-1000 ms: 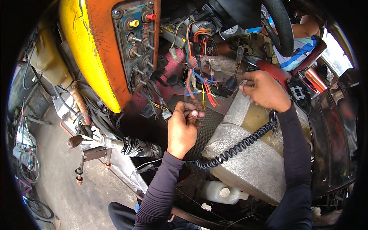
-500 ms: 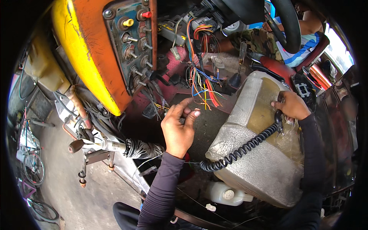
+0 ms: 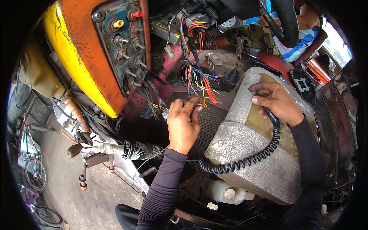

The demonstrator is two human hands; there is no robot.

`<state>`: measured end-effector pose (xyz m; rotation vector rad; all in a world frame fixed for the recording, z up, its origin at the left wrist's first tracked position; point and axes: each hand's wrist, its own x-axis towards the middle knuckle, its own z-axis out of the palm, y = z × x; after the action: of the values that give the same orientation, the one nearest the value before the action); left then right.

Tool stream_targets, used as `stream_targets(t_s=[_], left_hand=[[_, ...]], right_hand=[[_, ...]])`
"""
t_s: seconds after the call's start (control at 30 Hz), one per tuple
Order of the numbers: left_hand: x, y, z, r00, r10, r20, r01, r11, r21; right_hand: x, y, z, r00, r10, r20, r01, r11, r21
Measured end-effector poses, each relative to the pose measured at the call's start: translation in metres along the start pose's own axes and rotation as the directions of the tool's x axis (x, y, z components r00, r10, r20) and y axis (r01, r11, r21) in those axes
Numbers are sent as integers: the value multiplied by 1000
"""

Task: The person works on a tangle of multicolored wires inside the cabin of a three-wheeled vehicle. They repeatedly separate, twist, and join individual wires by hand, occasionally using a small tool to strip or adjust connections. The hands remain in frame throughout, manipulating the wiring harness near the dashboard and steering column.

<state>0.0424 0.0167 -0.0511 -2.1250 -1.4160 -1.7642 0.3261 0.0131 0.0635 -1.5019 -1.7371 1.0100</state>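
Note:
My left hand (image 3: 183, 124) is closed at the loose ends of a bundle of coloured wires (image 3: 201, 84), its thumb and index finger pinched on a thin wire. The bundle hangs in red, orange, yellow, blue and white strands below the steering column. Over the worn silver seat cushion (image 3: 253, 153), my right hand (image 3: 278, 101) is wrapped round a black handle (image 3: 272, 117), probably a tester probe. A black coiled cord (image 3: 245, 166) runs from that handle, loops across the cushion and reaches toward my left forearm. The handle's tip is mostly hidden by my fingers.
An orange and yellow console (image 3: 88, 50) with toggle switches stands at the left. A black steering wheel (image 3: 291, 30) is at the upper right, near a seated person (image 3: 295, 42). A lever with a taped boot (image 3: 142, 149) and a white plastic jug (image 3: 230, 193) lie nearer me.
My right hand has lifted from the cushion, drawing the black handle and cord up and left. My left hand has moved slightly right, to the wire ends. The view has shifted a little.

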Motion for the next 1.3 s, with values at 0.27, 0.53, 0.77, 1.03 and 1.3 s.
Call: stream_targets(t_s=[0.27,0.53,0.77,1.03,1.3], left_hand=[[2,0,-4,999,12,-39,-13,999,-42],[3,-1,-11,995,7,-96,-9,1000,-13],[2,-3,-17,989,-132,-59,122,980,-159],[7,0,-24,978,-175,-113,142,957,-253],[0,1,-31,962,-272,-28,247,907,-343]], right_hand=[[-14,-32,20,996,-57,64,56,998,29],[-11,-68,40,971,-217,102,219,976,-7],[2,-62,34,911,-412,-9,378,845,-379],[-10,-72,50,938,-254,237,266,964,-23],[-5,-62,67,844,-524,114,533,798,-279]])
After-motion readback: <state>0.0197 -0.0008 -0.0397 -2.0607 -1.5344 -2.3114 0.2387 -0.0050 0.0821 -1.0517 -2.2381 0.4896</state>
